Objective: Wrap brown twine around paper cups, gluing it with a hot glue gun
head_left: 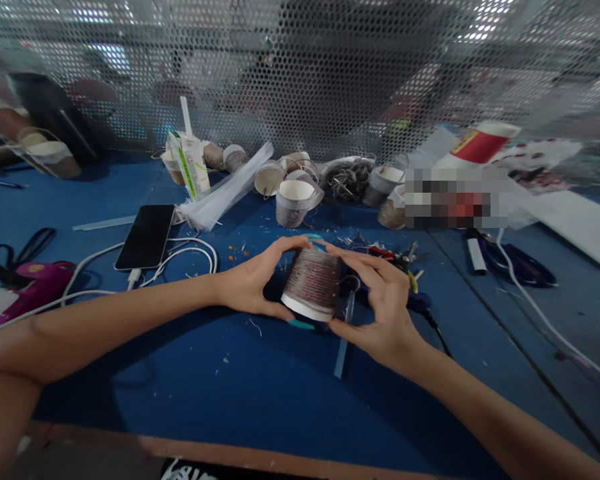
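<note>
cord-wrapped paper cup (312,281) tilted between left hand (253,280) and right hand (383,310); fingers at base, thumbs at white rim, both clamped on cup.

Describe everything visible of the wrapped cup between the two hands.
The wrapped cup tapers toward its upper end. Brownish-grey cord, with a reddish tint, circles its wall in close, roughly parallel rows. Below the cord, a bare white rim, paper-like in look, edges the wider end. The cup tilts slightly, wide end down, so its inside is out of view. The left hand and right hand hold it from either side, over the blue table.
</note>
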Tool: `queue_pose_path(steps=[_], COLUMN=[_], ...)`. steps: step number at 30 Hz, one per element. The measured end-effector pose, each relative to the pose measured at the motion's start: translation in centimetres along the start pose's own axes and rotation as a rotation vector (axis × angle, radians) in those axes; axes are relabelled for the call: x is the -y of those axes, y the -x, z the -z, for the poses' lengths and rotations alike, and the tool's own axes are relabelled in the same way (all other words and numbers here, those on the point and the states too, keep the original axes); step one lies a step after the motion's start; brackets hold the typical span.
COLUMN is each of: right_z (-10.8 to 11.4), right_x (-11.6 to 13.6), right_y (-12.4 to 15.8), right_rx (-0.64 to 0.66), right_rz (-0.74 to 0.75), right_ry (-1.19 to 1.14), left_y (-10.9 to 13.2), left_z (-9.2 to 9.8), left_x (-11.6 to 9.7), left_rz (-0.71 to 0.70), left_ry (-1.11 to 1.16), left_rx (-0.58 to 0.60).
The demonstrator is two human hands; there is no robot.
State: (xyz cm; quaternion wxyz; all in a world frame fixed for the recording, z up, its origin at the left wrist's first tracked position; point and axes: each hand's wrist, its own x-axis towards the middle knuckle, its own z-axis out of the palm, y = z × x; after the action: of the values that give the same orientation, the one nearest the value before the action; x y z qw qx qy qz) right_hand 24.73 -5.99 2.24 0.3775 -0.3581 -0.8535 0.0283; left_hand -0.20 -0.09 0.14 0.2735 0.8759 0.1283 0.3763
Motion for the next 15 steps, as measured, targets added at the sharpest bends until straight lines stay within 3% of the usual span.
queue_pose_path(steps=[6, 12, 15], right_z=[1.0, 2.6, 2.4], right_x=[2.0, 2.5, 2.9], right_y=[-0.5, 0.3, 0.4], right_rx=[-0.045, 0.016, 0.064], right_rz=[0.044, 0.160, 0.124], right_ry=[-0.202, -0.075, -0.052], left_y=[-0.1, -0.1, -0.1], left_z=[0.3, 0.1, 0.1], left_x=[-0.3, -0.2, -0.2], left_rz=[-0.006, 0.001, -0.018], left_ry=[-0.146, -0.256, -0.259], left_rx=[-0.112, -0.299, -0.327])
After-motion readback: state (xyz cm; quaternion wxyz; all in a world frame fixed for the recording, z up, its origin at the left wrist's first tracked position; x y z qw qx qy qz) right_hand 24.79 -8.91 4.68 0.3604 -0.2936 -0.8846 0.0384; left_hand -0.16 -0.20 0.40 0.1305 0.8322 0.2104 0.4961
